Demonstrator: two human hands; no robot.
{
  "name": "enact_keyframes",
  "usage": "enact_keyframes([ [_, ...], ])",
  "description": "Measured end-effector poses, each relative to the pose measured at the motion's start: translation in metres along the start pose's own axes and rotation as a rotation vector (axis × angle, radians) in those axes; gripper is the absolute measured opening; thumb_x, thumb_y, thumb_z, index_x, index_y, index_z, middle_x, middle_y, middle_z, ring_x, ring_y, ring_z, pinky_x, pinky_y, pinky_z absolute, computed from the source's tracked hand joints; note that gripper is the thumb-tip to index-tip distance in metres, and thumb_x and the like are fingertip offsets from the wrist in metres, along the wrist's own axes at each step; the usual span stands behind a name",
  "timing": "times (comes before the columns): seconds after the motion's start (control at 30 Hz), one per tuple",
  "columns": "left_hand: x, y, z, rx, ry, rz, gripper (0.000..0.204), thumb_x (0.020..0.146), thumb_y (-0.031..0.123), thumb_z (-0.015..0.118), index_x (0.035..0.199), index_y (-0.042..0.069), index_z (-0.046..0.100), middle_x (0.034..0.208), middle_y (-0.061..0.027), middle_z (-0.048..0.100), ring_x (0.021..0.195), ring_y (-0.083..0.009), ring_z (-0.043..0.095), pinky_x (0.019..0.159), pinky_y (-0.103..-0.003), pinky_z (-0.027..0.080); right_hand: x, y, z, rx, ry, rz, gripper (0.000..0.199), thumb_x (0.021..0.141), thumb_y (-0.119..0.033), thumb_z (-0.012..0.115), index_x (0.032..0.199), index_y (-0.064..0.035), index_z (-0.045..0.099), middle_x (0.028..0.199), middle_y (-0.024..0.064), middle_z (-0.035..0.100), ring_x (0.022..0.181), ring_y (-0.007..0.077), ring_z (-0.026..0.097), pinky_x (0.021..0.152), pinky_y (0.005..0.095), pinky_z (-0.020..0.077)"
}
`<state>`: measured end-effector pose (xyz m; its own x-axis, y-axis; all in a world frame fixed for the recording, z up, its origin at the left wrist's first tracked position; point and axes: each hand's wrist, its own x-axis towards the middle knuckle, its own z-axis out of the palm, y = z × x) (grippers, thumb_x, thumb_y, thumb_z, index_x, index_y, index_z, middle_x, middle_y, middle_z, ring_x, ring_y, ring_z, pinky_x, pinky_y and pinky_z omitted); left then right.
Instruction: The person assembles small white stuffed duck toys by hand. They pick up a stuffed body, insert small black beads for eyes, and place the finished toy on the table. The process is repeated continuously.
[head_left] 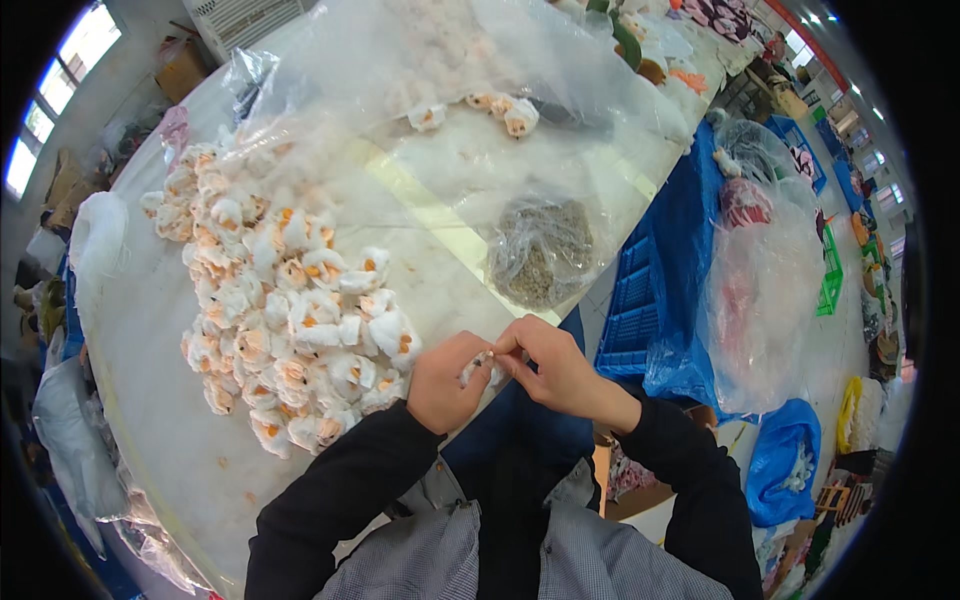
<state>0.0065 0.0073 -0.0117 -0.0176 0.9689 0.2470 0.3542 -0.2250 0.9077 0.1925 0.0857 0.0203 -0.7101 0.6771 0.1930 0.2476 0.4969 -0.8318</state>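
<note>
My left hand (447, 382) is closed around a small white plush piece (474, 370), most of it hidden by the fingers. A dark spot shows on the plush between thumb and forefinger. Against its upper edge, my right hand (562, 372) pinches thumb and forefinger together; what lies between those fingertips is too small to make out. Both hands meet at the near edge of the table. To their left spreads a heap of small white and peach plush pieces (290, 320) with orange parts. A clear bag of grey-brown pellets (543, 250) lies just beyond my hands.
Clear plastic sheeting (330, 70) covers more plush pieces at the far side of the pale table (160, 380). On the right stand a blue crate (628, 300) and a large clear bag (765, 310) over blue sheeting. A blue bag (785, 465) sits lower right.
</note>
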Motion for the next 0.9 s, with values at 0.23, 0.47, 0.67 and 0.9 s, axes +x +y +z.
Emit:
enact_keyframes([
  [0.23, -0.001, -0.003, 0.001, -0.025, 0.028, 0.011, 0.013, 0.091, 0.007, 0.069, 0.104, 0.003, 0.070, 0.096, -0.0172, 0.069, 0.085, -0.0390, 0.069, 0.070, -0.040, 0.053, 0.002, -0.001, -0.005, -0.083, -0.012, -0.053, 0.012, 0.091, -0.002, 0.076, 0.101, -0.0026, 0.069, 0.088, 0.0131, 0.065, 0.078, 0.0255, 0.070, 0.069, 0.0347, 0.0535],
  [0.47, 0.002, 0.007, 0.003, 0.002, 0.085, 0.016, 0.013, 0.093, 0.007, 0.068, 0.104, 0.001, 0.071, 0.093, -0.0153, 0.070, 0.084, -0.0305, 0.070, 0.073, -0.035, 0.053, 0.003, -0.013, -0.013, -0.049, -0.006, 0.024, 0.009, 0.094, -0.006, 0.074, 0.100, -0.0025, 0.069, 0.087, 0.0111, 0.070, 0.078, 0.0224, 0.072, 0.069, 0.0329, 0.0539],
  [0.67, 0.009, 0.027, -0.008, 0.034, 0.095, 0.057, 0.015, 0.094, 0.012, 0.069, 0.104, 0.002, 0.071, 0.094, -0.0145, 0.071, 0.084, -0.0317, 0.070, 0.075, -0.036, 0.054, 0.007, -0.032, -0.026, 0.000, 0.010, 0.012, 0.012, 0.097, -0.013, 0.073, 0.101, -0.0027, 0.069, 0.080, 0.0093, 0.067, 0.073, 0.0201, 0.067, 0.068, 0.0327, 0.0519],
  [0.9, 0.006, 0.053, -0.044, 0.272, 0.199, 0.096, 0.032, 0.091, 0.020, 0.073, 0.119, 0.006, 0.067, 0.111, -0.0155, 0.069, 0.088, -0.0329, 0.070, 0.077, -0.038, 0.054, 0.034, -0.031, -0.039, -0.124, -0.018, -0.070, 0.014, 0.099, -0.019, 0.070, 0.098, -0.0055, 0.069, 0.077, 0.0114, 0.067, 0.068, 0.0255, 0.066, 0.064, 0.0376, 0.0498],
])
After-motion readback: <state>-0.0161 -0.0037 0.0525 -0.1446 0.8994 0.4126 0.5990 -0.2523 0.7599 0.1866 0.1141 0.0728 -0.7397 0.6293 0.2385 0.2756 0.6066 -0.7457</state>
